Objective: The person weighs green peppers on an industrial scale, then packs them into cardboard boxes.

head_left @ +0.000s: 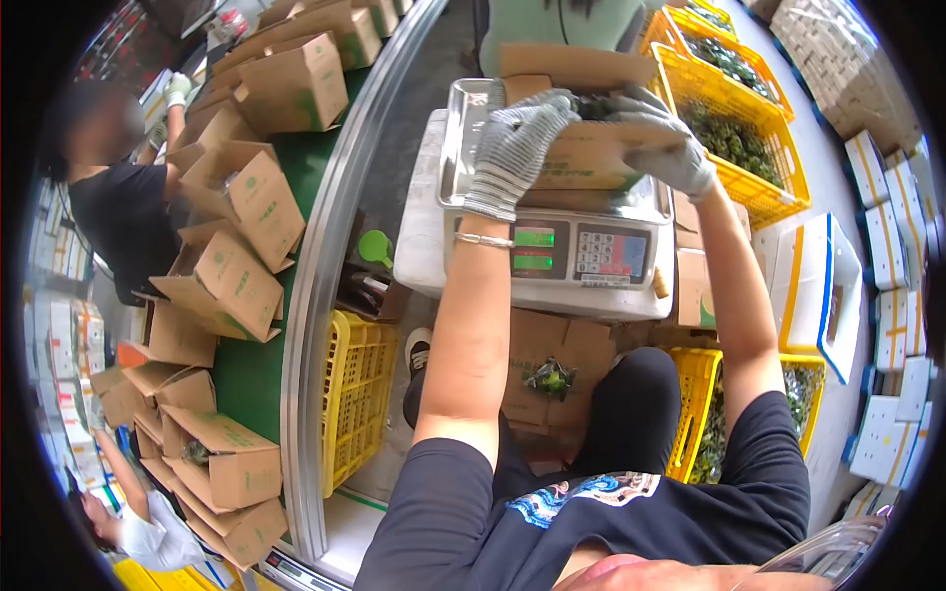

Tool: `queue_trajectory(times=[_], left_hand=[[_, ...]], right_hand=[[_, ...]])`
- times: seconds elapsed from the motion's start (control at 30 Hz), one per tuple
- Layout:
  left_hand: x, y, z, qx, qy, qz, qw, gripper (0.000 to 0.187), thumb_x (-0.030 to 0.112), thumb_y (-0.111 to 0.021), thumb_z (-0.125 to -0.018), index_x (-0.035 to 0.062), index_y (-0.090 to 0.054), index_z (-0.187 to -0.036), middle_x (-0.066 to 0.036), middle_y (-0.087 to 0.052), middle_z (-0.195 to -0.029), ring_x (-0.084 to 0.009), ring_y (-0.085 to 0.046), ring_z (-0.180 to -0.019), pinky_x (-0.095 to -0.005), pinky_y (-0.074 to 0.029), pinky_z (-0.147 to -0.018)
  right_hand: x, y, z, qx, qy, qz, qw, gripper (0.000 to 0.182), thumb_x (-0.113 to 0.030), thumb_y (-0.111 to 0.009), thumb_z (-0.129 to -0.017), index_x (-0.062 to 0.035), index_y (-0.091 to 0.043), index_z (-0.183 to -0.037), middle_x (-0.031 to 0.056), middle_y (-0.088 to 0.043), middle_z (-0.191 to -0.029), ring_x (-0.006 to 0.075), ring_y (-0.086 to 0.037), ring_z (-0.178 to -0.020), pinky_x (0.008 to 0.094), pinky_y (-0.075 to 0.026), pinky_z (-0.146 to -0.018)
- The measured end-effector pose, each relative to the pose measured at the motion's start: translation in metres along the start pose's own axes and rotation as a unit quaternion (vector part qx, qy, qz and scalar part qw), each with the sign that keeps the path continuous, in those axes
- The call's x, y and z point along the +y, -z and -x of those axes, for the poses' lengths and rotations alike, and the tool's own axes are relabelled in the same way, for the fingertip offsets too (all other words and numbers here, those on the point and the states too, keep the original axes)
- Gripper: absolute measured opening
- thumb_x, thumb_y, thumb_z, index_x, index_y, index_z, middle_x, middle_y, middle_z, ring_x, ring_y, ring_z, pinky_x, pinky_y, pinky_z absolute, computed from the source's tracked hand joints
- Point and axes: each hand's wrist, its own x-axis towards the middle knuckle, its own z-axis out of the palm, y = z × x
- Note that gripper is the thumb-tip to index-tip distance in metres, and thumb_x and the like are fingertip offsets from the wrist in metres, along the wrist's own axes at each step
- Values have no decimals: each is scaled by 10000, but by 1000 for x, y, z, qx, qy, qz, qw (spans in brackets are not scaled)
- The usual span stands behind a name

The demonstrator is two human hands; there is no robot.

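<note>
An open cardboard box (581,163) stands on the metal tray of a digital scale (576,251), its back flap raised. Dark green contents (593,106) show in part inside it. My left hand (517,148), in a striped grey glove, is closed on the box's left front edge, the fingertips at the opening. At the right front edge, my gloved right hand (675,148) has its fingers over the rim and the thumb against the front wall, slightly blurred. The scale's green displays (533,250) are lit, but their digits are too small to read.
Yellow crates (778,192) of dark green goods stand at right. Another yellow crate (355,404) is at left, beside a metal-railed conveyor (325,246) lined with open boxes (236,281). One co-worker (118,217) is beyond it, another (158,532) at lower left. A person (562,39) stands opposite.
</note>
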Motion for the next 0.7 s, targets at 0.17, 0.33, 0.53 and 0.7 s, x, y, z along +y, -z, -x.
queue_trajectory(times=[0.17,0.33,0.53,0.7], left_hand=[[23,-13,14,95,-108,-71,987,392,203,-635,-830,-31,-598,-1142,-102,-576,-1162,-174,-560,-1007,-297,-469,-869],[23,-18,17,102,-125,-55,985,652,221,-703,-781,-18,-415,-1315,-98,-517,-1174,-197,-510,-1088,-294,-421,-950],[-6,-13,16,155,-148,-4,977,762,226,-696,-799,-1,-294,-1405,-120,-467,-1255,-209,-465,-1156,-303,-382,-993],[26,-14,20,120,-165,-104,973,509,286,-640,-850,-22,-497,-1228,-148,-519,-1222,-213,-504,-1093,-309,-404,-944]], right_hand=[[-27,51,-25,42,-62,-122,990,476,-268,-609,-821,4,-555,-1209,138,-605,-1182,209,-576,-1072,344,-430,-952],[-88,24,-109,-161,-185,86,966,371,-293,-614,-811,-60,-639,-1098,115,-665,-1032,217,-631,-955,333,-486,-848],[-103,-21,-156,-344,-339,19,875,262,-229,-629,-811,-70,-671,-1014,74,-657,-982,236,-609,-878,339,-468,-788],[-127,-1,-147,-339,-331,58,879,297,-252,-531,-865,-79,-647,-1077,91,-635,-1052,237,-579,-937,337,-426,-869]])
